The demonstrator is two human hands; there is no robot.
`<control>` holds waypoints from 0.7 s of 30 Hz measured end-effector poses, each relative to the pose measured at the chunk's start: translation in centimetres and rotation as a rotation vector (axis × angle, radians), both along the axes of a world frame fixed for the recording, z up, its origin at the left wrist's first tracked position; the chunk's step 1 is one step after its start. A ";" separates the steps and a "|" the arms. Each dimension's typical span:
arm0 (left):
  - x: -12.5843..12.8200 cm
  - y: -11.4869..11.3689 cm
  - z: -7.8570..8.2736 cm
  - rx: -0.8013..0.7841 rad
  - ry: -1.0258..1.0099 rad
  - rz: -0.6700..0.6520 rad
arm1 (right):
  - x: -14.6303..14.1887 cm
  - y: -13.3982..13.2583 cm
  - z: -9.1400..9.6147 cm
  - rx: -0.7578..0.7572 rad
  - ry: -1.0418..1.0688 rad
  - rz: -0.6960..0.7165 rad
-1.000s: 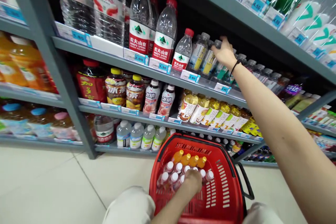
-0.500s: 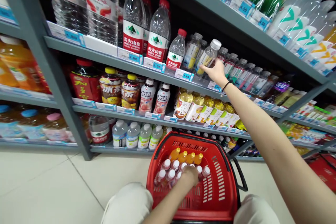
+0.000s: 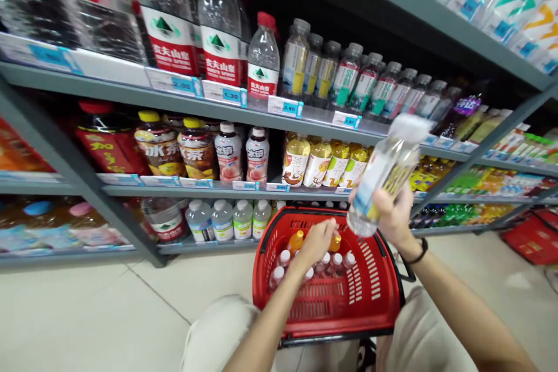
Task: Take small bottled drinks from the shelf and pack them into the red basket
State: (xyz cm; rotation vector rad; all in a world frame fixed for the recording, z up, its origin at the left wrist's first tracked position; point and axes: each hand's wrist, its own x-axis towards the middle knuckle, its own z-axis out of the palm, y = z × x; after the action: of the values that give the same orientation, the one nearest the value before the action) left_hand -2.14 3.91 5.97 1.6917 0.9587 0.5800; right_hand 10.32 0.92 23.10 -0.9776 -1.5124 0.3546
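Observation:
My right hand [image 3: 394, 215] grips a clear bottle with a yellow label and a pale cap [image 3: 386, 171], tilted and blurred by motion, just above the right rim of a red shopping basket [image 3: 370, 296]. My left hand [image 3: 317, 241] reaches into the basket, fingers curled among several white-capped bottles [image 3: 325, 261] and beside orange-capped ones [image 3: 296, 240]; I cannot make out whether it holds one. The basket stands on the floor between my knees. More bottles of the same kind [image 3: 318, 67] line the second shelf.
Grey store shelves [image 3: 187, 99] hold water bottles [image 3: 218, 29], tea and juice drinks with blue price tags [image 3: 283, 107]. Pale tiled floor [image 3: 87, 314] spreads to the left. Another red basket [image 3: 529, 238] sits at the far right.
My right hand has pulled the yellow-labelled bottle off the shelf and brought it down to the basket. The left hand shifted slightly within the basket. The view tilted and moved right.

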 end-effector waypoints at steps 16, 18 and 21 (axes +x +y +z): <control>2.2 -0.4 -0.5 -0.714 -0.860 0.503 | 3.0 -7.5 -19.7 -1.234 0.805 0.535; 1.2 0.5 0.3 -0.704 -0.930 0.506 | 2.6 -8.3 -19.7 -1.300 0.871 0.669; 0.1 1.2 1.1 -0.681 -0.970 0.471 | 2.1 -9.1 -19.9 -1.184 0.891 0.611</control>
State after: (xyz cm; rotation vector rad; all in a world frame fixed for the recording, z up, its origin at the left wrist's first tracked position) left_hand -2.01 5.08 7.08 0.4391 0.6840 1.0902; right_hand 12.40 -8.21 3.17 -0.9444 -0.6192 1.9807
